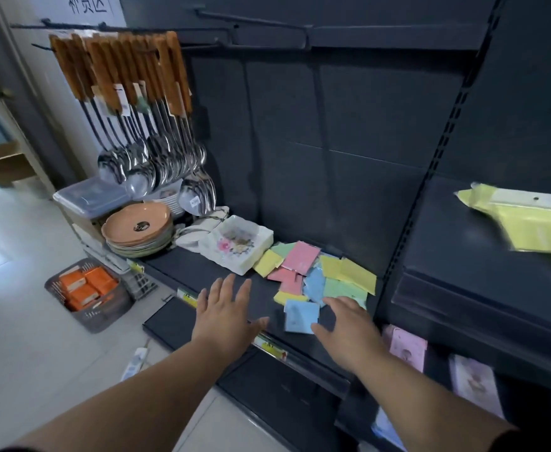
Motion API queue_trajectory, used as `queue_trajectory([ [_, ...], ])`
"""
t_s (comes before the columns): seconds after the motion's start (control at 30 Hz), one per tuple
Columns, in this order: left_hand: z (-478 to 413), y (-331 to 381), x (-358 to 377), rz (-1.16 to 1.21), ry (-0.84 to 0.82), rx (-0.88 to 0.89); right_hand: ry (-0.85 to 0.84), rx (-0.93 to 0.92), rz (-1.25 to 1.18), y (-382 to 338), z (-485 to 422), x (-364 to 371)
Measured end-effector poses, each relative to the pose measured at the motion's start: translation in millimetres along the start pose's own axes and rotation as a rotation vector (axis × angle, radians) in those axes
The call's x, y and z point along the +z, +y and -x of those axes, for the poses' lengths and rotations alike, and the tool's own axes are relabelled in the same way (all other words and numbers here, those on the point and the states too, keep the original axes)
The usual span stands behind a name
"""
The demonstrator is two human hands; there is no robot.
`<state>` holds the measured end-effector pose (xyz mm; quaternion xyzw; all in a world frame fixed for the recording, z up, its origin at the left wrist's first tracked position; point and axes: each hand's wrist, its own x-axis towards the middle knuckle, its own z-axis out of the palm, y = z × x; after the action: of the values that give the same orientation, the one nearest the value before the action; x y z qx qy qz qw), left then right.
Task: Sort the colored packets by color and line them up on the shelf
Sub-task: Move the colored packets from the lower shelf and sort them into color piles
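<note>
**Paper-thin packets lying unsorted, both grips spread wide**

Pink, yellow, green and blue packets (320, 275) are lying in a loose, overlapping heap on the shelf (182, 272), toward its right end and just beside a floral dish (236, 244). One blue packet (301, 316) is sitting a little apart from the heap, at the shelf's front edge.

The packets are looking flat, light and flexible, and likely a little slick. They are probably going to slide and fan out rather than lift cleanly. Pinching one by a free corner or edge is looking like the safest hold, perhaps after sliding it off the heap with flat fingertips.

The right grip (349, 331) is hovering with fingers apart and holding nothing. Its thumb is lying just beside the blue packet's right edge and its fingertips are near the heap's front, but blur is hiding whether anything is touching. The left grip (225, 308) is hovering spread and empty over bare shelf, left of the blue packet and apart from the heap.

No colour row is showing yet, so the sorting is appearing barely begun.
</note>
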<state>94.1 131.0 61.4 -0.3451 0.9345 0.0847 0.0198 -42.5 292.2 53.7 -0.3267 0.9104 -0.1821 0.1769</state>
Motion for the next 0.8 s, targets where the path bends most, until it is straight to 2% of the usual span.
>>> queue_trajectory([
  [0.37, -81, 29, 59, 0.013, -0.11, 0.088, -0.046, 0.101, -0.029, 51, -64, 35],
  [0.5, -109, 35, 87, -0.001, -0.184, 0.189, -0.05, 0.185, -0.049, 65, -80, 52],
  [0.8, -159, 43, 135, -0.062, -0.284, 0.458, 0.083, 0.41, -0.11, 87, -120, 67],
])
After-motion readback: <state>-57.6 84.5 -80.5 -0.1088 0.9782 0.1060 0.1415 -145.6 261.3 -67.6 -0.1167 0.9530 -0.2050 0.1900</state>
